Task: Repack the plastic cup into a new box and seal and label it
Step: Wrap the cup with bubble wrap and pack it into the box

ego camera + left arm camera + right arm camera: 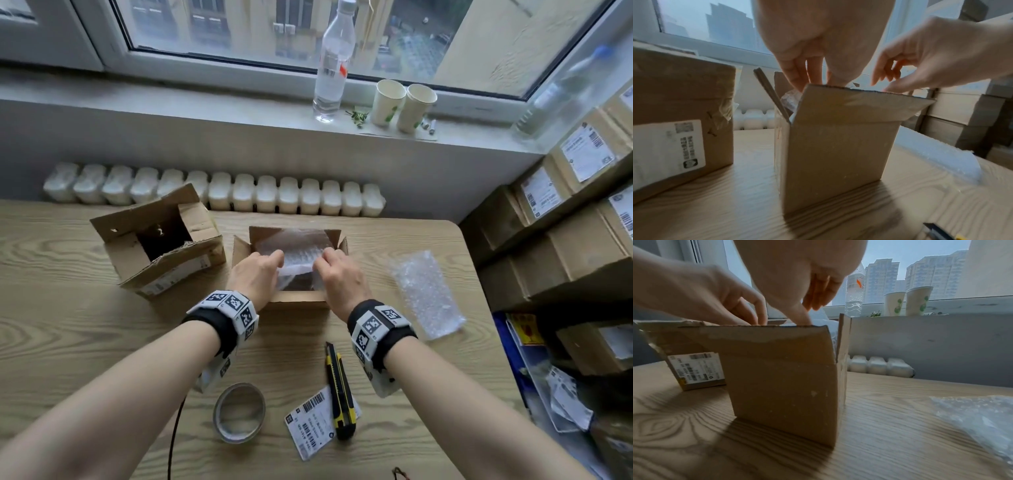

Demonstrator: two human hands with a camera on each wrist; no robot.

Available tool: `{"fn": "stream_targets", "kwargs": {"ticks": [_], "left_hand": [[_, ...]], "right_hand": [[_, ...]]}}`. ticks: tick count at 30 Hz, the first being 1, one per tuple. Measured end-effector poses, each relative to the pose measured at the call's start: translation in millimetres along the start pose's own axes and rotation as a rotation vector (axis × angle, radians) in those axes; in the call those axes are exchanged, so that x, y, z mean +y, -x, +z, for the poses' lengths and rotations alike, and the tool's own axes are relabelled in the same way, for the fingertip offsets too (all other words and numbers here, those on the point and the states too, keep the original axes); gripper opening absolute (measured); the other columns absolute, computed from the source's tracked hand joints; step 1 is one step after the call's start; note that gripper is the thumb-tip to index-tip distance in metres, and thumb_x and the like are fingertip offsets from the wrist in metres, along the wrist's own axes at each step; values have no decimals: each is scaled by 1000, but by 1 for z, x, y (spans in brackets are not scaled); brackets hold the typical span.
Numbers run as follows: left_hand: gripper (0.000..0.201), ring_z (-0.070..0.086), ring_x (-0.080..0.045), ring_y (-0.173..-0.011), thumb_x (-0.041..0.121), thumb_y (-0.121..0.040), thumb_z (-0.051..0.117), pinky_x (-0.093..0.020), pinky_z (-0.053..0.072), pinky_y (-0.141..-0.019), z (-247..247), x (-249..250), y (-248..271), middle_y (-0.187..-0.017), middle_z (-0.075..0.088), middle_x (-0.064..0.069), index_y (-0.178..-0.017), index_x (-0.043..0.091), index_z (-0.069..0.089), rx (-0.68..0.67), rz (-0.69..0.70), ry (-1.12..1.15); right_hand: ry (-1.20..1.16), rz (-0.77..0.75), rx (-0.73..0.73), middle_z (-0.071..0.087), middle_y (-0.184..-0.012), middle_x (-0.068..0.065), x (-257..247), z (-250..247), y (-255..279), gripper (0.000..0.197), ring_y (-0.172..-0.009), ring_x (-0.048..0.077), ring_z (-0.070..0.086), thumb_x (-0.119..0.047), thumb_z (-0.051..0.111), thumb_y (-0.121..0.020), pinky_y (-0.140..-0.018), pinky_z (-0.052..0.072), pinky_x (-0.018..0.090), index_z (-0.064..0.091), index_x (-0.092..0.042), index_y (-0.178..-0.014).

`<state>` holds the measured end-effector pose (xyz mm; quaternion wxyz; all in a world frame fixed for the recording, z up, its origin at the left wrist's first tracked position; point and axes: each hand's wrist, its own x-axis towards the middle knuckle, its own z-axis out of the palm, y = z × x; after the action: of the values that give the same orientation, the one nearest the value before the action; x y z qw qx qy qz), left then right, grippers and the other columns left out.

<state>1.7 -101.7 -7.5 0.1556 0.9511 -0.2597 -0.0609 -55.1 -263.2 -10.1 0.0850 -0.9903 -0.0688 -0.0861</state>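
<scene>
Both hands, left hand [255, 274] and right hand [344, 275], pinch the bubble wrap [294, 251] with curled fingers over the new box [298, 303]: light, soft, slippery stuff, best held by its edges.

wooden table [68, 308]: two boxes [154, 246], bubble wrap [424, 291], tape [239, 413], knife [339, 390], label [311, 425].

The pale worktop [68, 325] looks like matt wood-grain laminate. The open brown corrugated cardboard box [296, 303] is dull and rough-edged; glossy, dimpled clear plastic bubble wrap [294, 250] fills it. A loose clear bubble-wrap sheet [426, 294] glistens. The silver tape roll [239, 413] shines; the white paper label [310, 428] is matt.
</scene>
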Motion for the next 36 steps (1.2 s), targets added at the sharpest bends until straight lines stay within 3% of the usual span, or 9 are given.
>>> {"fn": "stream_targets", "kwargs": {"ticks": [2,4,6,8,12,17,28,32,36], "left_hand": [[16,59,-30,-85,22,-95,46,-36,44,-72,4,-2,-2,-94,63,-13,-107,14,53,-19,-67,34],[18,60,-31,-88,24,-95,46,-36,44,-73,7,-4,-3,-96,63,-13,-108,14,54,-41,-101,35],[20,60,-31,-89,26,-95,46,-35,44,-74,10,-6,-2,-97,63,-13,-109,16,55,-36,-116,12],[21,60,-31,-92,27,-95,47,-35,43,-77,11,-8,0,-99,64,-13,-110,16,57,-28,-117,-3],[28,58,-25,-105,39,-88,57,-37,32,-97,19,-17,8,-105,69,-6,-104,18,66,37,27,-38],[53,57,-27,-115,45,-74,72,-54,25,-109,24,-26,29,-117,64,-9,-117,16,63,48,89,-85],[54,3,-28,-145,56,-91,38,-59,-2,-114,25,-25,31,-156,12,-7,-141,53,17,-192,32,-159],[62,-4,-27,-145,59,-90,37,-61,1,-112,24,-24,25,-156,8,-6,-141,54,2,-304,3,-198],[75,-4,-23,-144,62,-86,42,-61,4,-113,24,-24,19,-154,16,0,-146,43,1,-341,-38,-181]], "right_hand": [[-33,-84,-9,61,-81,11,-3,4,3,19,-69,23,58,9,68,-66,-56,49,30,66,-3,-82],[-50,-108,-111,64,-106,16,-5,7,4,27,-95,29,62,0,63,-76,-78,53,36,66,-2,-104],[-64,-62,-245,52,-134,16,-7,6,4,42,-123,29,48,-8,54,-85,-101,40,39,54,-4,-127],[-69,-33,-298,41,-145,12,-8,3,2,49,-135,26,36,-13,47,-88,-109,29,37,44,-7,-137],[-59,-14,-381,32,-150,5,-11,2,0,54,-140,20,25,-20,42,-91,-112,22,35,32,-15,-144],[-70,87,-542,28,-153,1,-12,5,-2,53,-141,18,22,-26,35,-95,-113,22,36,25,-18,-147],[-278,449,-776,11,-159,7,-16,32,-17,69,-145,26,15,-35,35,-88,-117,16,40,7,-20,-150],[-194,410,-706,35,-149,11,-20,22,-24,60,-134,28,36,-31,40,-87,-109,29,40,29,-13,-144],[-3,182,-268,52,-122,12,-32,7,-28,33,-113,28,48,-16,45,-89,-95,36,37,52,-6,-119]]}}
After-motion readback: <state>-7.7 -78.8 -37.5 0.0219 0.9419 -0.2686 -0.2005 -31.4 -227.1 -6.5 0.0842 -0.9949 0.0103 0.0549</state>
